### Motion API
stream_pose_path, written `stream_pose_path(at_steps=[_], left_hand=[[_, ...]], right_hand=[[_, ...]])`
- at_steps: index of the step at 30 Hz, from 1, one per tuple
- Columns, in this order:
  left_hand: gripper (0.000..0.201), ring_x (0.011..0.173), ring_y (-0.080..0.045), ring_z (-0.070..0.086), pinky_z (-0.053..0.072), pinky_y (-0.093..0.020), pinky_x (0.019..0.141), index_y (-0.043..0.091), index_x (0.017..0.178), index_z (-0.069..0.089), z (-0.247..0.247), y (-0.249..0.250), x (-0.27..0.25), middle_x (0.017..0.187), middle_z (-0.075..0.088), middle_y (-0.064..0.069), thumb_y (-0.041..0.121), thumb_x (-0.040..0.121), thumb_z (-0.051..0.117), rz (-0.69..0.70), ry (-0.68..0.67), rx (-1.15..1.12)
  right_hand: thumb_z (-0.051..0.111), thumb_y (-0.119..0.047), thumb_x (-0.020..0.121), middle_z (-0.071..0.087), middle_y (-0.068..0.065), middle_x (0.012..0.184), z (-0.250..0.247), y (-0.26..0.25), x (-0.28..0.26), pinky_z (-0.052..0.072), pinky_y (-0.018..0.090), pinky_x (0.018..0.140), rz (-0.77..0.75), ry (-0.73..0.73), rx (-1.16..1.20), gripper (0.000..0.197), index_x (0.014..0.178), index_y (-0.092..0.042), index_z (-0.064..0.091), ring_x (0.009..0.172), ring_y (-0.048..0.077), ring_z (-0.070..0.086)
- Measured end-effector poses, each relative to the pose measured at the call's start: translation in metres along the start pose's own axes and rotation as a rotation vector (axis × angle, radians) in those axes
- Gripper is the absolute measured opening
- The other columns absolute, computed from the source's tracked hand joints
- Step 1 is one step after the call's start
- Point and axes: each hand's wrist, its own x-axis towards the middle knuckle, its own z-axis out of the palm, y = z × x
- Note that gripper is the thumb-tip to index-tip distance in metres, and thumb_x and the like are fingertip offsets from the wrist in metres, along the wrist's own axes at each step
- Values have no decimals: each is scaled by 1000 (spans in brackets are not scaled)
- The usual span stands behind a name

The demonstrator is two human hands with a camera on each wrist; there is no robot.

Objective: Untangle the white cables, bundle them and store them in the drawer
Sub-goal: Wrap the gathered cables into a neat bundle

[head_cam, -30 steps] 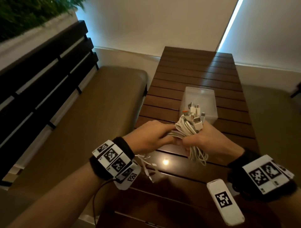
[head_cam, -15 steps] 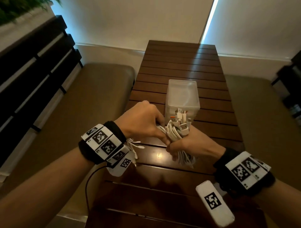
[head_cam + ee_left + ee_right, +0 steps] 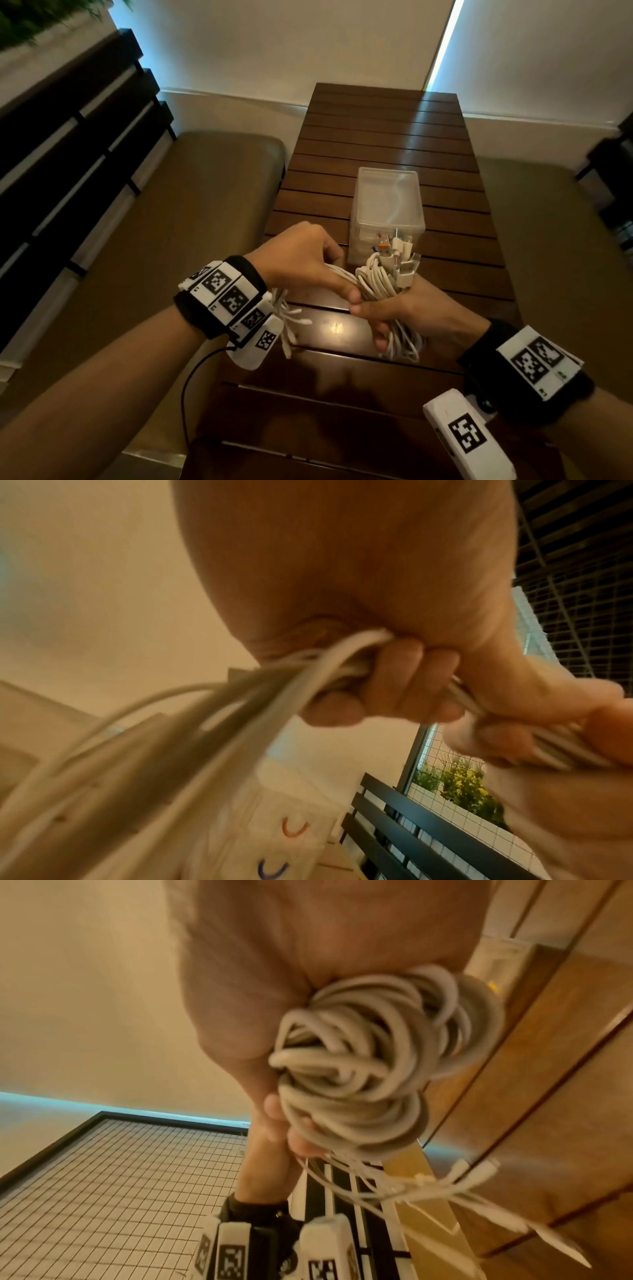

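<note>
A bundle of white cables (image 3: pixel 375 284) hangs above the brown slatted table (image 3: pixel 383 130), held by both hands. My right hand (image 3: pixel 407 308) grips the coil's middle; loops hang below it and several plugs (image 3: pixel 399 257) stick up. My left hand (image 3: pixel 305 260) grips the strands that run left out of the coil, thumb tip meeting the right thumb. Loose cable ends (image 3: pixel 291 317) dangle by the left wrist. In the left wrist view the fingers (image 3: pixel 400 680) curl round the strands (image 3: pixel 205 737). The right wrist view shows the coil (image 3: pixel 377 1056) in my palm. A clear plastic drawer box (image 3: pixel 387 202) stands just behind the bundle.
Tan cushioned benches flank the table, one on the left (image 3: pixel 191 212) and one on the right (image 3: pixel 555 240). The left bench has a dark slatted backrest (image 3: pixel 68 144). A pale wall (image 3: pixel 274 44) closes the far end. Wrist cameras with markers sit on both wrists.
Both hands have kept hold of the bundle. The left hand has turned over the strands until its thumb meets the right thumb. The bundle now sits closer in front of the clear box.
</note>
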Motion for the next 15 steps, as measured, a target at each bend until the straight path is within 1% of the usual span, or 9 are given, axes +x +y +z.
stream_pose_path(at_steps=[1,2,4,7,8,10,12,14,15], left_hand=[[45,49,-11,42,31,-26,49,7,58,61,-1,-3,-2,51,50,-6,46,68,82,-16,-43,-74],[43,49,-10,41,32,-25,50,10,57,59,-2,-4,-5,51,47,-1,45,73,79,-19,-70,-167],[36,46,-5,43,36,-18,48,17,60,57,-4,-7,-9,51,46,8,42,83,70,-11,-84,-339],[24,44,-2,48,41,-13,48,29,66,62,-1,-7,-16,51,49,10,37,87,54,-30,-43,-498],[24,45,-3,49,43,-14,49,33,66,63,0,-7,-17,52,51,10,37,87,53,-46,-37,-512],[26,46,-6,48,42,-15,51,31,63,59,3,-7,-20,52,50,8,37,87,56,-72,-78,-511],[27,46,-7,38,35,-16,48,24,64,53,2,-7,-23,54,43,7,37,87,56,-95,-152,-537],[26,46,-7,31,29,-15,45,21,67,51,-2,-7,-27,56,37,7,37,88,56,-128,-230,-601],[26,45,-6,31,28,-15,43,19,69,51,-2,-7,-28,55,36,7,37,88,55,-136,-245,-616]], right_hand=[[67,2,83,50,3,48,-2,-2,0,50,26,44,-7,18,-16,25,69,-18,67,39,17,51],[70,-1,82,48,4,47,-3,-4,1,49,27,45,-11,40,-12,21,69,-18,67,39,18,50],[76,-10,77,44,6,47,-6,-9,3,49,31,49,-26,77,53,11,76,-11,65,38,20,50],[76,-13,72,41,3,45,-11,-10,6,49,33,52,-51,157,176,27,92,0,64,36,19,51],[74,-12,71,41,2,44,-13,-11,6,49,33,51,-65,172,204,32,96,2,63,36,18,51],[73,-9,69,41,2,43,-17,-8,5,49,32,49,-73,186,246,39,99,11,60,35,18,51],[82,-7,65,41,2,43,-20,-3,1,50,34,52,-74,172,280,40,87,15,58,36,18,52],[86,-11,61,41,2,43,-21,0,-2,51,36,55,-66,164,295,30,65,-1,59,37,19,52],[84,-7,63,40,3,43,-20,1,-3,51,37,56,-62,175,292,28,60,-7,56,37,19,52]])
